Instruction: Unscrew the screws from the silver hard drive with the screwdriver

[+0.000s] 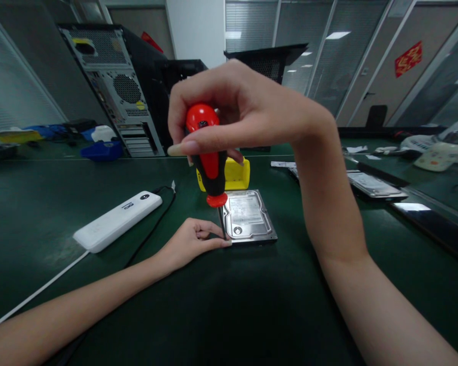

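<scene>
My right hand (pixel 232 109) is closed round the red and black handle of a screwdriver (pixel 210 170). The screwdriver points down, slightly tilted, and its tip meets the near left corner of a hard drive (pixel 248 216). That silver drive lies flat on the dark green table, label side up. Beside the same corner, my left hand (pixel 198 239) has its thumb and fingers closed on the drive's edge, close to the screwdriver tip. A small screw there, if any, cannot be made out. Just behind the drive stands a yellow bin (pixel 238 174), partly hidden by my right hand.
A white power bank-like box (pixel 118 221) marked 18, with cables, lies at left. An open computer case (pixel 125 86) stands at the back, near a blue bin (pixel 101 151). More drives (pixel 376 184) and a dark flat panel (pixel 435 226) lie at right.
</scene>
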The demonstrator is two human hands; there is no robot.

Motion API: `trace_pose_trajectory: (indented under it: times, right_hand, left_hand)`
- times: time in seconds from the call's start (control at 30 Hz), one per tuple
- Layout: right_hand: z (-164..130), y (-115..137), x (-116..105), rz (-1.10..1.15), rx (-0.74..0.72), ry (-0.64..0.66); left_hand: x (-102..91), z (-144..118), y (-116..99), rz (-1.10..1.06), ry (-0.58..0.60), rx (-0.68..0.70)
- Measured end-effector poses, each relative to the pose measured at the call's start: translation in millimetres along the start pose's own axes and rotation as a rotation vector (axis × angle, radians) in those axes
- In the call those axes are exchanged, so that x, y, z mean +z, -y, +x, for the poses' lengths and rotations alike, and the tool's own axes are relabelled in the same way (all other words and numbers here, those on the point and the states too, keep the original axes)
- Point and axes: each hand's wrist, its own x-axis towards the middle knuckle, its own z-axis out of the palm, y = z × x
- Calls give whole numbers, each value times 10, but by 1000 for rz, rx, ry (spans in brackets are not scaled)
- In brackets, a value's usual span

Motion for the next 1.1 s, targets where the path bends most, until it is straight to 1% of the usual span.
trace_pose_trajectory:
  times: [0.07,0.2,0.27,0.4,0.57,0.63,0.77,0.83,0.87,0.93,1.03,1.1]
  right_hand:
    - [20,92,4,-52,-12,-14]
    - [48,364,3,-228,63,-286]
    - [52,432,3,-274,87,-331]
    - [53,451,2,-280,93,-297]
    - [22,457,-14,-188,58,-250]
    - [-7,366,-18,-126,57,-218]
    - [-56,66,-14,-4,68,-113]
    - [-57,27,-16,-4,74,-112]
    - [-52,59,-20,-6,66,-119]
    - [-34,199,-33,-4,49,-126]
    - [-12,422,-54,-44,34,-79]
    - [-8,484,-59,-75,29,-87]
  left_hand:
    - [-2,4,6,7,4,5]
    - [-9,17,39,43,-4,2]
    - [-13,20,51,85,-10,-2]
    - [-8,24,49,133,-13,13]
    - [8,34,47,125,-18,21]
    - [9,33,57,119,-18,24]
    - [5,28,84,103,-15,25]
    - [7,30,87,101,-19,25]
    - [9,32,85,105,-20,23]
    - [13,36,75,113,-20,22]
    - [15,37,65,114,-18,29]
    - [12,34,68,114,-19,34]
